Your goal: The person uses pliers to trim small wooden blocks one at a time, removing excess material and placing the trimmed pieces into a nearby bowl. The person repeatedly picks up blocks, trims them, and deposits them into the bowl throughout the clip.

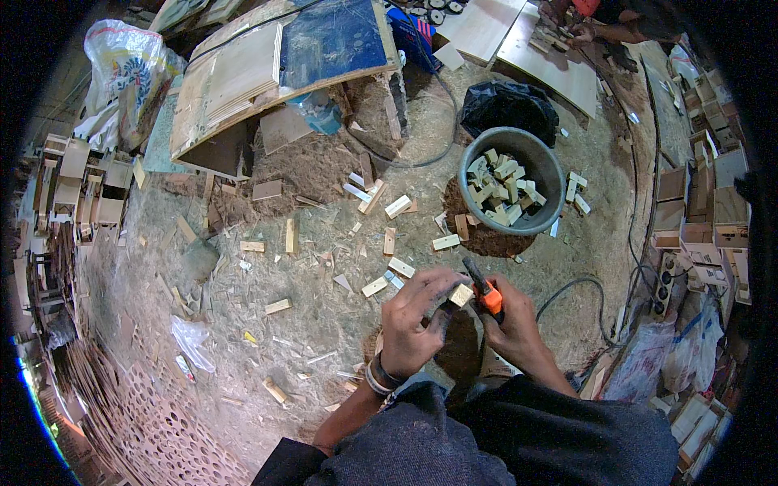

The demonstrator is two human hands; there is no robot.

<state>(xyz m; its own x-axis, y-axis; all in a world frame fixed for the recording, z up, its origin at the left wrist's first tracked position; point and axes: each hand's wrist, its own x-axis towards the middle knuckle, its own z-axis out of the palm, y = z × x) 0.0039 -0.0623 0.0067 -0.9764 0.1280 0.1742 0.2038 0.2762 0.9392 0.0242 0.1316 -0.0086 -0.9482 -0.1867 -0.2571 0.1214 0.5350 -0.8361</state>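
My left hand (417, 320) is closed around a small wooden block (461, 296), whose pale end faces up between the thumb and fingers. Just beside it, my right hand (515, 328) grips an orange-and-black hand tool (489, 299). The tool's dark, narrow end points up and to the left, close to the block; its exact kind is hard to make out. On the floor beyond my hands lie several loose wooden blocks (400, 266), some with a dark hole. A grey round tub (554, 212) holding many similar blocks (506, 188) stands ahead to the right.
A crumpled black plastic bag (506, 112) sits behind the tub. A low plywood-topped bench (243, 77) stands at the far left. A black cable (587, 281) runs to a power strip (664, 283) on the right. Another person's hand (585, 34) works at the far right.
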